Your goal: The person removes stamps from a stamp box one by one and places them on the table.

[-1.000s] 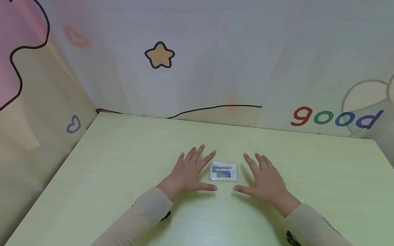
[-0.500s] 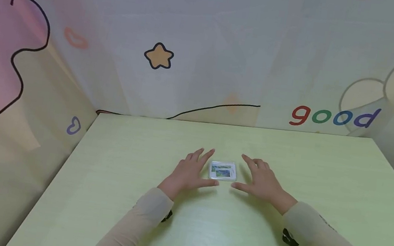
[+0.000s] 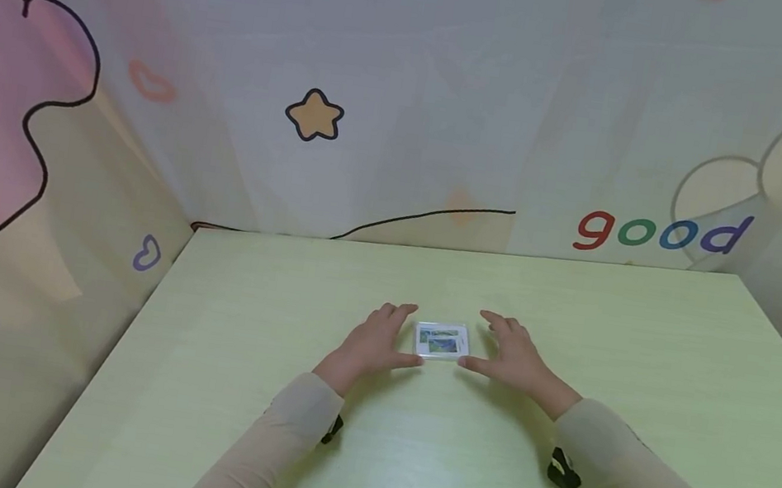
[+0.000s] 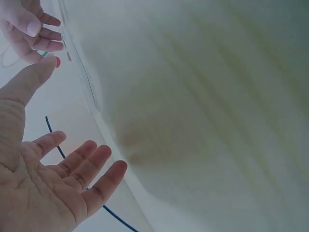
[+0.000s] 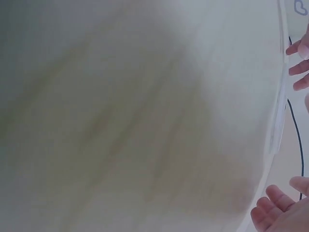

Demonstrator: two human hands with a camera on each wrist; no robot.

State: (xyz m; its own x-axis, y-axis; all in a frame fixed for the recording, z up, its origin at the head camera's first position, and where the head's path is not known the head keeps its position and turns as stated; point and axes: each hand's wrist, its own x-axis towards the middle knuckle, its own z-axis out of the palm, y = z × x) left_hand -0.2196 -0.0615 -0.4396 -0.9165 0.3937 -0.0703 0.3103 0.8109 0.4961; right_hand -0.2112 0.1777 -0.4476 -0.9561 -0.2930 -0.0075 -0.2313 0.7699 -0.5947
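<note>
A small flat white rectangular case (image 3: pixel 442 341), with blue and green landscape pictures on its top, lies on the table between both hands. In the wrist views it shows only edge-on as a thin pale strip. My left hand (image 3: pixel 371 343) is at its left side, fingers spread and thumb tip by the near left corner. On the other side is my right hand (image 3: pixel 515 360), palm facing in, its thumb tip overlapping the near right corner in the head view. Neither hand grips the case. The left wrist view shows the left hand (image 4: pixel 53 188) with loosely bent fingers.
The pale green tabletop (image 3: pixel 420 465) runs back to a printed cloth wall (image 3: pixel 409 113) with a star and the word good. Side cloths rise at left and right. Dark straps (image 3: pixel 563 471) show under the sleeves.
Both hands have drawn in closer to the case, fingers less spread than before, and the right thumb has come to its near corner. The case stays in place.
</note>
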